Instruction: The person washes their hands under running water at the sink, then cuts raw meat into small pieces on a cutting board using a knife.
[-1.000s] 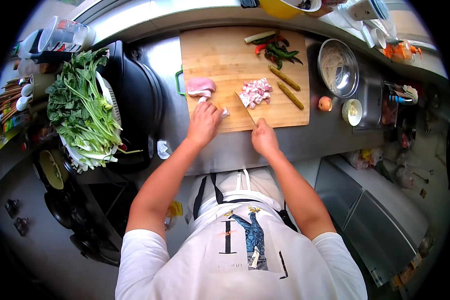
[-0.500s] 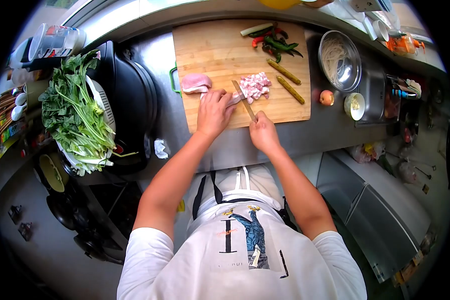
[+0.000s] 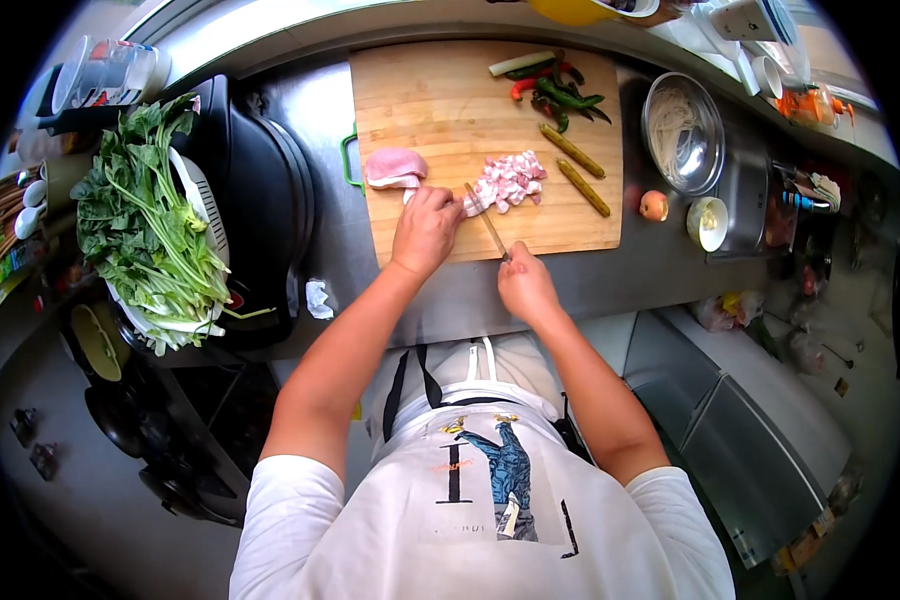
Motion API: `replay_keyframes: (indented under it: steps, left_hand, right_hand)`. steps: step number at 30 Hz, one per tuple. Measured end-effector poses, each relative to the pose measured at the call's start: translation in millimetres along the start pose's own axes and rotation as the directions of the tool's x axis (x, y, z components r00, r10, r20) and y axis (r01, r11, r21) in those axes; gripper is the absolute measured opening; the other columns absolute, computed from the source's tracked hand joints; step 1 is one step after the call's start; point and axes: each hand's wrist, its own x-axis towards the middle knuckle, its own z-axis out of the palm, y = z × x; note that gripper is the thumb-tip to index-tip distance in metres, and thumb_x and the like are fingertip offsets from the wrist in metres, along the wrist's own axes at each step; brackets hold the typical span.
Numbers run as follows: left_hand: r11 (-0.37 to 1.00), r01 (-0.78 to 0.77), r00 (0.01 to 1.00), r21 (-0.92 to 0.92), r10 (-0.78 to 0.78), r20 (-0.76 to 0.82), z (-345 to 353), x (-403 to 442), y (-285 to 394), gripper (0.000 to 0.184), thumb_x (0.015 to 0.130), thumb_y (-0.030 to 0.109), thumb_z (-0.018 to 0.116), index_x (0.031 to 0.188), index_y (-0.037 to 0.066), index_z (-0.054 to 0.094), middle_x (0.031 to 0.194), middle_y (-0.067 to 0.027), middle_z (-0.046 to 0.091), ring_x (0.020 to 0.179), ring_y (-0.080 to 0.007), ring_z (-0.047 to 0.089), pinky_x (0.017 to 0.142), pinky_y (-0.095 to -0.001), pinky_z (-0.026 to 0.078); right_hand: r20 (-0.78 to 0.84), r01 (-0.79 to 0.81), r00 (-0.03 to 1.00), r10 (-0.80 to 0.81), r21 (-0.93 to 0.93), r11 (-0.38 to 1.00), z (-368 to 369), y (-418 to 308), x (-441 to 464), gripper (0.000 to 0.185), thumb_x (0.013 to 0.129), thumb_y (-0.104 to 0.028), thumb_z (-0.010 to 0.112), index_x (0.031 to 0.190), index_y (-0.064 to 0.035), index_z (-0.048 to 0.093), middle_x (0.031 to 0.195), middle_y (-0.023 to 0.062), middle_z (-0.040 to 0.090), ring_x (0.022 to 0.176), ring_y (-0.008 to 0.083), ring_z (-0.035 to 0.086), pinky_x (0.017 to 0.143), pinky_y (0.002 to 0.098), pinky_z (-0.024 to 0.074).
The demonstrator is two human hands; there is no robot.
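On the wooden cutting board (image 3: 410,90), my left hand (image 3: 427,232) presses down with curled fingers on a strip of raw meat, most of which it hides. The strip's cut end lies against the blade of a knife (image 3: 491,230). My right hand (image 3: 527,284) is closed round the knife's handle, close to the board's front edge. Diced pink-and-white meat (image 3: 510,180) is heaped just beyond the blade. A larger raw meat piece (image 3: 395,166) rests behind my left hand, near the board's left side.
Two greenish-brown pickled stalks (image 3: 583,189) and several chili peppers (image 3: 560,92) lie on the board's right part. Right of it are a metal bowl (image 3: 708,165), an onion-like bulb (image 3: 654,206) and a small white bowl (image 3: 708,240). Leafy greens (image 3: 155,230) fill a white basket at left.
The knife has come down and slightly toward me, with my right hand lower. Less of the meat strip shows between my left hand and the blade, and the diced heap reaches closer to the knife.
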Motion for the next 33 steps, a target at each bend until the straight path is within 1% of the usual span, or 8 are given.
replay_keyframes:
  steps: [2, 4, 8, 11, 14, 19, 29, 33]
  left_hand:
    - [1.0, -0.017, 1.0, -0.018, 0.018, 0.013, 0, 0, -1, 0.01, 0.082, 0.012, 0.067, 0.088, 0.005, 0.071, 0.093, -0.007, 0.061, 0.092, -0.0268, 0.056, 0.081, -0.0382, 0.047]
    - [1.0, -0.02, 1.0, -0.02, 0.02, 0.018, 0, 1, -1, 0.01, 0.082, 0.013, 0.066, 0.088, 0.005, 0.071, 0.093, -0.007, 0.061, 0.092, -0.0267, 0.056, 0.081, -0.0384, 0.047]
    - [1.0, -0.023, 0.999, 0.012, 0.023, 0.05, -1, 0, 0, 0.012, 0.082, 0.014, 0.067, 0.09, 0.005, 0.07, 0.093, -0.0073, 0.061, 0.094, -0.0269, 0.056, 0.083, -0.0388, 0.047]
    - [1.0, -0.013, 1.0, 0.001, 0.013, -0.015, 0, -3, 1, 0.014, 0.08, 0.014, 0.069, 0.09, 0.005, 0.069, 0.093, -0.0077, 0.061, 0.094, -0.0275, 0.056, 0.083, -0.0389, 0.047]
    - [0.999, 0.036, 0.995, -0.037, -0.04, -0.095, -1, -5, 4, 0.015, 0.078, 0.014, 0.072, 0.09, 0.005, 0.068, 0.092, -0.008, 0.061, 0.095, -0.028, 0.056, 0.084, -0.039, 0.047]
    - [0.999, 0.028, 0.997, -0.045, -0.031, -0.074, 1, -8, -2, 0.014, 0.077, 0.014, 0.073, 0.088, 0.006, 0.069, 0.09, -0.0079, 0.06, 0.093, -0.0283, 0.056, 0.083, -0.0397, 0.046]
    - [1.0, 0.028, 0.999, -0.011, -0.029, -0.041, 4, -7, -3, 0.016, 0.079, 0.019, 0.072, 0.085, 0.005, 0.069, 0.088, -0.0077, 0.058, 0.092, -0.0278, 0.054, 0.083, -0.0394, 0.045]
    - [0.999, -0.018, 1.0, 0.032, 0.018, 0.003, 1, -9, -6, 0.017, 0.08, 0.02, 0.071, 0.085, 0.004, 0.069, 0.088, -0.0077, 0.058, 0.093, -0.0275, 0.054, 0.084, -0.0395, 0.045]
  right_hand:
    - [0.021, 0.001, 1.0, -0.001, -0.018, 1.0, 8, -7, 19, 0.014, 0.09, -0.01, 0.045, 0.098, 0.0005, 0.049, 0.087, 0.0304, 0.064, 0.086, 0.0499, 0.06, 0.077, 0.0557, 0.0472]
    - [-0.082, 0.076, 0.994, -0.07, 0.077, 0.994, 16, -22, 44, 0.017, 0.091, -0.014, 0.048, 0.1, -0.0004, 0.052, 0.09, 0.0314, 0.063, 0.088, 0.0511, 0.059, 0.076, 0.054, 0.048]
    - [-0.117, 0.041, 0.993, -0.031, 0.086, 0.995, 15, -41, 50, 0.018, 0.091, -0.015, 0.047, 0.1, -0.0005, 0.051, 0.091, 0.0315, 0.063, 0.088, 0.0517, 0.059, 0.075, 0.0548, 0.0477]
    - [-0.08, 0.083, 0.994, -0.078, 0.058, 0.995, 11, -20, 41, 0.016, 0.09, -0.01, 0.044, 0.102, -0.0021, 0.051, 0.09, 0.0306, 0.063, 0.089, 0.0501, 0.06, 0.077, 0.056, 0.0469]
    - [-0.08, 0.029, 0.996, -0.029, 0.006, 1.0, 0, -13, 20, 0.015, 0.09, -0.012, 0.046, 0.101, -0.0024, 0.051, 0.089, 0.0306, 0.063, 0.089, 0.0502, 0.06, 0.077, 0.0559, 0.0468]
    - [-0.017, 0.026, 1.0, -0.024, 0.086, 0.996, 6, -14, 3, 0.014, 0.091, -0.015, 0.05, 0.098, -0.0022, 0.05, 0.085, 0.0302, 0.063, 0.085, 0.051, 0.06, 0.075, 0.055, 0.0472]
    - [-0.026, -0.04, 0.999, 0.041, 0.041, 0.998, 19, -8, -5, 0.014, 0.088, -0.011, 0.049, 0.099, -0.0012, 0.05, 0.087, 0.0314, 0.063, 0.087, 0.0513, 0.059, 0.076, 0.0562, 0.0464]
    - [-0.097, 0.088, 0.992, -0.08, 0.075, 0.993, 29, -35, 49, 0.016, 0.088, -0.011, 0.049, 0.1, -0.0009, 0.051, 0.086, 0.0322, 0.062, 0.086, 0.0509, 0.059, 0.074, 0.0552, 0.0473]
